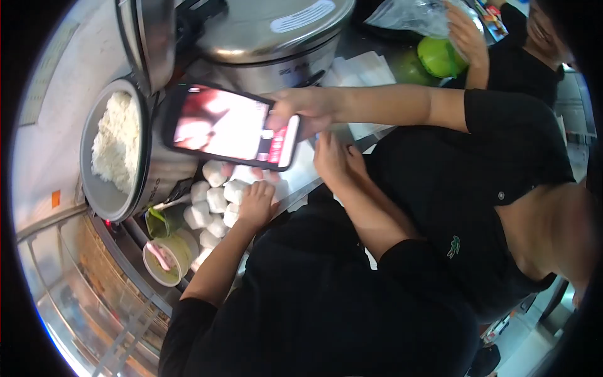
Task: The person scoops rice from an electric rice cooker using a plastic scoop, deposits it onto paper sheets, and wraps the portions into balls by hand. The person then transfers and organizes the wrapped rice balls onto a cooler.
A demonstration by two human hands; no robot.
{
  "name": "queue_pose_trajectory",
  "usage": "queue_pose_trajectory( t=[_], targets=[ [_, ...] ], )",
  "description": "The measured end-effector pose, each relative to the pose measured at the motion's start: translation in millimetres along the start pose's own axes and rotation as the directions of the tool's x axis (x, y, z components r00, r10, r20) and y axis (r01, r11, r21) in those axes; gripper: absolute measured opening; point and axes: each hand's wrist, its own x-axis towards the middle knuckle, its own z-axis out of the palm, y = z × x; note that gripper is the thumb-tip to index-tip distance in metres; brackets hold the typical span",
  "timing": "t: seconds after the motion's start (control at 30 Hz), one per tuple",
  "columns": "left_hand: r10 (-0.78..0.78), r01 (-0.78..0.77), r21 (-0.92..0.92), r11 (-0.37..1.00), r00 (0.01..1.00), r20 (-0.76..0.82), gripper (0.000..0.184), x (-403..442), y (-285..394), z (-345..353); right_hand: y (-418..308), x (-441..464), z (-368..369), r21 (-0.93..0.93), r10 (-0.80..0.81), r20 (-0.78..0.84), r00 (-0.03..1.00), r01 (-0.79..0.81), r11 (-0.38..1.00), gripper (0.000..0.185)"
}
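White bundles point(217, 200) sit nr counter point(295, 179) edge; L hand point(254, 202) at them, R hand point(330, 156) nr phone point(217, 125); can't tell fingers' grip.

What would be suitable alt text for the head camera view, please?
The wearer's left hand is at the edge of a cluster of white rounded lumps, while a co-worker's hand holds out a lit phone. An open cooker of white rice stands nearby.
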Motion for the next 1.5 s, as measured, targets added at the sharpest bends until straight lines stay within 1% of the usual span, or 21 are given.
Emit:
queue_pose_trajectory(
  t=[0.03, 0.07, 0.13, 0.17, 0.23, 0.27, 0.33, 0.37, 0.4, 0.53, 0.67, 0.73, 0.8, 0.9, 1.1, 1.17, 1.2, 1.33, 1.4, 1.47, 1.5],
  targets=[
    [0.075, -0.068, 0.054, 0.996, 0.989, -0.129, 0.054, 1, -7, 22, 4, 9, 3, -0.012, -0.019, -0.022, 1.0, 0.019, 1.0, 0.06],
    [0.021, -0.021, 0.016, 1.0, 1.0, -0.002, 0.052, 5, 1, 2, 8, 20, 7, -0.021, -0.041, -0.044, 0.998, 0.04, 0.999, 0.058],
    [0.055, -0.054, 0.017, 0.998, 0.998, -0.045, 0.051, 13, -6, 8, 37, 38, 37, 0.002, -0.031, -0.063, 0.998, 0.032, 0.999, 0.055],
    [0.016, -0.015, 0.012, 1.0, 0.999, -0.051, 0.051, 16, -10, 13, 28, 39, 28, 0.022, -0.061, -0.049, 0.997, 0.062, 0.998, 0.055],
    [0.031, -0.03, -0.03, 0.999, 0.999, 0.041, 0.049, 23, -19, 15, -4, 35, -6, -0.223, 0.032, -0.051, 0.998, -0.043, 0.974, 0.056],
    [-0.008, 0.009, -0.028, 1.0, 1.0, 0.023, 0.049, 21, -17, 6, -15, 30, -12, -0.201, -0.004, -0.046, 0.999, -0.005, 0.979, 0.056],
    [-0.016, 0.019, -0.089, 0.996, 0.999, 0.039, 0.046, 16, -11, -11, -33, 10, -19, -0.092, -0.315, -0.049, 0.948, 0.31, 0.946, 0.047],
    [-0.059, 0.061, -0.096, 0.993, 0.998, 0.022, 0.046, 13, -9, -9, -34, -1, -9, 0.086, -0.359, 0.093, 0.929, 0.352, 0.932, 0.043],
    [-0.022, 0.022, -0.038, 0.999, 1.0, -0.009, 0.045, 10, -8, -4, -33, -11, 4, 0.259, -0.419, 0.228, 0.879, 0.36, 0.896, 0.039],
    [-0.008, 0.009, 0.024, 1.0, 1.0, -0.019, 0.042, 11, -12, 21, -42, -38, 4, 0.234, -0.543, 0.316, 0.778, 0.491, 0.839, 0.038],
    [-0.032, 0.029, -0.094, 0.995, 0.999, -0.025, 0.04, 16, -23, 33, -33, -22, 11, 0.334, -0.557, 0.298, 0.775, 0.462, 0.822, 0.033],
    [-0.022, 0.016, -0.079, 0.997, 0.998, -0.067, 0.039, 15, -21, 33, -32, -17, 10, 0.352, -0.559, 0.363, 0.745, 0.446, 0.823, 0.029],
    [-0.008, 0.002, -0.065, 0.998, 0.995, -0.102, 0.038, 18, -21, 33, -32, -17, 11, 0.356, -0.575, 0.342, 0.743, 0.463, 0.812, 0.026],
    [-0.013, 0.01, -0.064, 0.998, 0.999, -0.041, 0.034, 22, -22, 31, -36, -19, 7, 0.354, -0.551, 0.359, 0.753, 0.437, 0.827, 0.024],
    [-0.093, 0.103, -0.265, 0.959, 0.994, 0.051, 0.028, 23, -29, 17, -42, -18, -6, 0.32, -0.51, 0.428, 0.746, 0.403, 0.857, 0.032],
    [-0.073, 0.051, -0.365, 0.929, 0.996, -0.047, 0.021, 26, -35, 32, -48, -20, -19, 0.285, -0.526, 0.408, 0.746, 0.443, 0.85, 0.036],
    [-0.064, 0.044, -0.362, 0.931, 0.997, -0.043, 0.021, 24, -36, 29, -51, -22, -23, 0.255, -0.55, 0.388, 0.739, 0.488, 0.835, 0.039],
    [-0.024, -0.026, -0.367, 0.93, 0.991, -0.133, 0.02, 17, -36, 21, -42, -28, -21, 0.248, -0.535, 0.356, 0.766, 0.475, 0.844, 0.036],
    [-0.016, -0.034, -0.369, 0.929, 0.991, -0.131, 0.021, 15, -31, 22, -27, -29, -7, 0.344, -0.558, 0.301, 0.773, 0.458, 0.82, 0.026],
    [-0.122, 0.051, -0.341, 0.939, 0.974, -0.191, 0.023, 13, -24, 25, -19, -29, 1, 0.319, -0.572, 0.283, 0.77, 0.487, 0.813, 0.021],
    [-0.12, 0.047, -0.344, 0.938, 0.973, -0.195, 0.023, 9, -18, 25, -18, -29, 3, 0.301, -0.59, 0.266, 0.762, 0.516, 0.802, 0.017]
  ],
)
